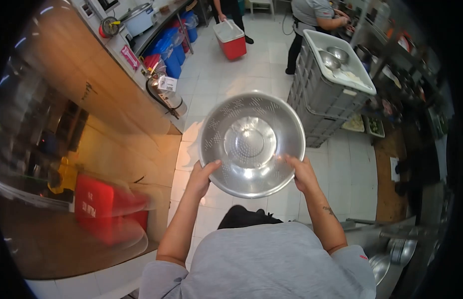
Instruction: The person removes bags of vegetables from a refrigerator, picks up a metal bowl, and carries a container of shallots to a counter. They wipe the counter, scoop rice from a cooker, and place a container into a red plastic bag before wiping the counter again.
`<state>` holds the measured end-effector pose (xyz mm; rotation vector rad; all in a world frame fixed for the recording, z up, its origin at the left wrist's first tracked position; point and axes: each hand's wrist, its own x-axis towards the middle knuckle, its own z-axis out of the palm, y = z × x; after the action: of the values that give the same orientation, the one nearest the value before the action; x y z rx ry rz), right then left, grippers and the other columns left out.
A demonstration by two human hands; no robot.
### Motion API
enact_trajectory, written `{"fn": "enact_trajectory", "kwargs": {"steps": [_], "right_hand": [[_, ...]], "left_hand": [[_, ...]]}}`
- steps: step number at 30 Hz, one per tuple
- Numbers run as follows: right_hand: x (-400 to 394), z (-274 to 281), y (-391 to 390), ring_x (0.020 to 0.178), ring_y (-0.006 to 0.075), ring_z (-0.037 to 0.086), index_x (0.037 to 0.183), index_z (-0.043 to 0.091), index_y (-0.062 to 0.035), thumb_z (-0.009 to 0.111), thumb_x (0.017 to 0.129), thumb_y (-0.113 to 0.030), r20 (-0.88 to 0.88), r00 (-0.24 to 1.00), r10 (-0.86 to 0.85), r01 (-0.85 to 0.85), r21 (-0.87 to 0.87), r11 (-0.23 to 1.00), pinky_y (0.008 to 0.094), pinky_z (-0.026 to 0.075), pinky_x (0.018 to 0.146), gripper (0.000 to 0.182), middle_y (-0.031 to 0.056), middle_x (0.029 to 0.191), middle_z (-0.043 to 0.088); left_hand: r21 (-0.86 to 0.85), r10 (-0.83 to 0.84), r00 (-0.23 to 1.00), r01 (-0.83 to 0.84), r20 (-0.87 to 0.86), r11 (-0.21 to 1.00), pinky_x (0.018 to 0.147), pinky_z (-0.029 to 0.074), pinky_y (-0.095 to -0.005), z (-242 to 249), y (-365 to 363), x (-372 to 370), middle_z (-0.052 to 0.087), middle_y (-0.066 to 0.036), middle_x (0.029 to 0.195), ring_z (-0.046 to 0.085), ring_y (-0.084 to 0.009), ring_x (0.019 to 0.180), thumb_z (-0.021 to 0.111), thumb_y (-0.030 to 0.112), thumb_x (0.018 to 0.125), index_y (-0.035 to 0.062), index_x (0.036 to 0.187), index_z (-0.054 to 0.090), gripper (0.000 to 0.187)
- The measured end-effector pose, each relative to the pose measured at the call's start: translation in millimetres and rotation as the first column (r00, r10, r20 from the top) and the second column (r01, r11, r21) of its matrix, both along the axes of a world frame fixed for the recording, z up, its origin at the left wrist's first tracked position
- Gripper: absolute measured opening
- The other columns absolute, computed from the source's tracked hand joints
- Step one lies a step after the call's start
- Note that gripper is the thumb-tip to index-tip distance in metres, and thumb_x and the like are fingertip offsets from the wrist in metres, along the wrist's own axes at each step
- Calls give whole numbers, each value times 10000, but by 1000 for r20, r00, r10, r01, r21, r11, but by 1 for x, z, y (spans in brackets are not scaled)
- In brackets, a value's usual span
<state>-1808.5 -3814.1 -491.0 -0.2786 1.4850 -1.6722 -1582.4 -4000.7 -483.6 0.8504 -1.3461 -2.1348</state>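
A large round metal colander (250, 137) with perforated walls and base is held out in front of my body, its open side facing me. I see nothing inside it. My left hand (203, 175) grips the lower left rim, thumb over the inner edge and fingers hidden behind. On the lower right rim, my right hand (301, 172) has the same kind of hold, thumb inside and fingers mostly out of sight. Both arms reach forward, and the white tiled floor shows beyond the colander.
Stacked grey crates (316, 94) carry a white tub (363, 82) with metal bowls (329, 60) at right. A fire extinguisher (170, 97) hangs by the left partition. Ahead, one person holds a red cooler (231, 42); another person (313, 20) works at the right counter.
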Motion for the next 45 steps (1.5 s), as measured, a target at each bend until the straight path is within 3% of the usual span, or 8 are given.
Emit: {"fn": "enact_trajectory", "kwargs": {"steps": [9,15,18,21,27,35,40,45], "right_hand": [[-153,33,-183,1087,213,499,1277,432,20,567,866,-158,-431,883,-187,126,-166,978,304,369,937,468,147,1177,543],[-240,39,-259,1232,257,413,1389,307,-47,491,918,-165,-802,534,-267,362,-69,930,328,307,1020,519,170,1335,429],[-277,29,-288,1246,256,396,1402,290,-77,464,929,-144,-791,534,-299,471,-16,882,333,297,1029,508,168,1354,410],[-330,5,-317,1264,283,394,1400,280,-55,478,930,-159,-768,563,-306,474,-4,881,353,335,1007,520,186,1389,365],[-460,-59,-446,1263,270,381,1376,322,-22,484,919,-160,-780,578,-241,296,-75,952,351,287,1039,504,176,1376,380],[-502,-4,-702,1208,252,423,1335,353,23,495,916,-167,-608,787,109,-173,-47,984,329,305,1019,481,192,1298,446],[-489,-8,-838,1148,228,465,1307,381,36,501,915,-175,-505,801,321,-401,-56,914,316,336,987,461,167,1226,508],[-489,-30,-956,1103,212,493,1308,391,26,484,929,-246,-441,760,477,-523,19,852,308,365,953,476,157,1184,537]], "left_hand": [[-106,-255,958,269,127,957,563,461,-252,-29,-153,-91,615,-106,904,597,-151,661,434,448,927,-37,1066,558,519],[-121,-192,920,246,342,962,530,466,-256,-81,-238,-205,570,-83,762,579,-144,605,428,127,871,4,955,535,184],[-562,-94,974,196,205,804,532,489,-282,-87,-284,-277,554,-107,825,583,-222,774,449,86,836,19,983,500,170],[-494,-252,928,360,272,792,626,498,-328,-53,-345,-341,543,-133,913,556,-268,878,485,81,830,16,968,502,154],[-699,-177,921,380,347,606,625,476,-311,-85,-457,-419,543,-129,975,582,-187,671,526,255,896,-8,1001,517,284],[-331,31,906,122,421,936,577,463,-268,-50,-586,-428,562,-122,969,587,-159,646,517,367,903,0,1173,443,461],[-35,241,965,-238,105,971,520,444,-238,-69,-680,-416,568,-114,921,578,-153,611,539,375,892,-24,1191,394,519],[168,398,909,-415,125,894,551,480,-269,-76,-792,-426,582,-136,973,600,-169,694,588,253,859,-29,1174,423,454]]}}
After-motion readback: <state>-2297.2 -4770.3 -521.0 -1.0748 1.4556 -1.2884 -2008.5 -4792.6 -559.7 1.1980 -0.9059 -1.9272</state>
